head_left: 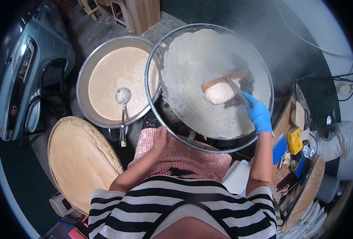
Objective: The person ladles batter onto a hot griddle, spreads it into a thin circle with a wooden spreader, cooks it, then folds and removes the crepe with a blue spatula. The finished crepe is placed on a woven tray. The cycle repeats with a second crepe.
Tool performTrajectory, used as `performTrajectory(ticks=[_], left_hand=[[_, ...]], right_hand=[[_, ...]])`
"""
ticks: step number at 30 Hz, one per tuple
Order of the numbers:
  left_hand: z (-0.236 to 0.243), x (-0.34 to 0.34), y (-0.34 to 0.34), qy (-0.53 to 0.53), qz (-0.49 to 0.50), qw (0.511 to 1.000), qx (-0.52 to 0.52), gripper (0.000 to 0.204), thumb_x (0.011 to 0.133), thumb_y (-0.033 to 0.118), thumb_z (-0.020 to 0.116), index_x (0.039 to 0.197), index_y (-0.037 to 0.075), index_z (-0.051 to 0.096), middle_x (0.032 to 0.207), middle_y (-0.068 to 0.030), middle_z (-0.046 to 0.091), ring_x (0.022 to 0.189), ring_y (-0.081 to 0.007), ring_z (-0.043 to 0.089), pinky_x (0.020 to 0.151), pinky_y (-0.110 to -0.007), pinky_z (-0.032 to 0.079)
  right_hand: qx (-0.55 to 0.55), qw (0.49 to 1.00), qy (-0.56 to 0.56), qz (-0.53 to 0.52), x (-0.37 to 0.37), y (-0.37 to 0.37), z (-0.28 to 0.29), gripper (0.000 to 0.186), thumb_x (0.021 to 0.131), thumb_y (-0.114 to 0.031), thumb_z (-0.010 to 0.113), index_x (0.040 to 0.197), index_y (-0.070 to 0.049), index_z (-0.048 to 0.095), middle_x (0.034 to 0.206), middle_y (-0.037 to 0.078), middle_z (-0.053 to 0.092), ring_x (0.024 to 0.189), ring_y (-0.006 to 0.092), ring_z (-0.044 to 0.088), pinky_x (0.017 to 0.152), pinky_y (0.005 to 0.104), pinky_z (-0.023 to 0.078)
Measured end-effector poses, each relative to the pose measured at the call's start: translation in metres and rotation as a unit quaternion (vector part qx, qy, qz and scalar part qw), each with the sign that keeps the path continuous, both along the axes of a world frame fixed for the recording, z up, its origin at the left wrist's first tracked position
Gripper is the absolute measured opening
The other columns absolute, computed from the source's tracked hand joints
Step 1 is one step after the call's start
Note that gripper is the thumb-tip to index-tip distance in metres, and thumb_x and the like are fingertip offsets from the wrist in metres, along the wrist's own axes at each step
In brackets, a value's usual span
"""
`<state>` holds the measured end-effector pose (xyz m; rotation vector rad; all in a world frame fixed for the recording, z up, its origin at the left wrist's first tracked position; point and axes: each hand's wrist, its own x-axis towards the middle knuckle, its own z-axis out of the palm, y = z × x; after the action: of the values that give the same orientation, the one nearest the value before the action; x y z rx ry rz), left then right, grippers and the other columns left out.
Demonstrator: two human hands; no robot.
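My right hand (259, 113), in a blue glove, is closed round the handle of a batter spreader (214, 83) with a wooden blade. The blade lies against a mound of pale batter (219, 94) on a large round griddle (192, 107). A thin layer of batter coats much of the griddle, and a dark patch shows near the blade. My bare left hand (160, 137) is by the near left part of the metal ring (150, 97) around the griddle. Motion smears its fingers; whether it touches the ring, I cannot tell.
Left of the griddle stands a wide metal pot (82, 89) of batter, with a ladle (123, 115) across its near rim. A stack of round flatbreads (79, 159) lies nearer. Tools and boxes, one yellow (294, 140), crowd the right side. Steam rises behind the griddle.
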<state>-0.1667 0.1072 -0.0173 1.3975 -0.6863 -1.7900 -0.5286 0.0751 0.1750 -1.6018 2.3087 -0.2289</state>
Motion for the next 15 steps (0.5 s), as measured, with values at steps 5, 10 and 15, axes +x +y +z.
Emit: performTrajectory(ticks=[5,10,15], left_hand=[[0.006,-0.028,0.015,-0.025,-0.009,1.000,0.006,0.024,0.092,0.030,0.047,0.091,0.006,0.051,0.077,-0.0075,0.059,0.065,-0.0178,0.057,0.057,-0.029,0.048],[0.005,0.012,-0.071,-0.048,-0.076,0.995,0.046,0.024,0.094,0.026,0.041,0.093,0.003,0.048,0.073,-0.0134,0.062,0.062,-0.0223,0.062,0.056,-0.032,0.052],[0.020,0.039,-0.162,-0.120,-0.173,0.977,0.025,0.032,0.094,0.032,0.040,0.093,0.001,0.051,0.073,-0.0103,0.062,0.061,-0.0182,0.061,0.056,-0.030,0.051]], right_hand=[[-0.037,0.999,-0.016,-0.014,0.034,-0.023,-0.024,0.044,0.084,-0.014,0.051,0.125,-0.030,0.048,0.102,0.018,0.059,0.089,0.0363,0.058,0.079,0.0416,0.046],[0.017,1.000,-0.006,-0.006,0.018,0.012,0.002,0.044,0.084,-0.012,0.051,0.124,-0.030,0.049,0.102,0.019,0.059,0.089,0.0355,0.058,0.078,0.0406,0.047],[-0.052,0.997,-0.054,0.009,0.016,-0.013,-0.005,0.043,0.083,-0.013,0.055,0.123,-0.028,0.050,0.100,0.018,0.061,0.088,0.0357,0.059,0.076,0.0409,0.048]])
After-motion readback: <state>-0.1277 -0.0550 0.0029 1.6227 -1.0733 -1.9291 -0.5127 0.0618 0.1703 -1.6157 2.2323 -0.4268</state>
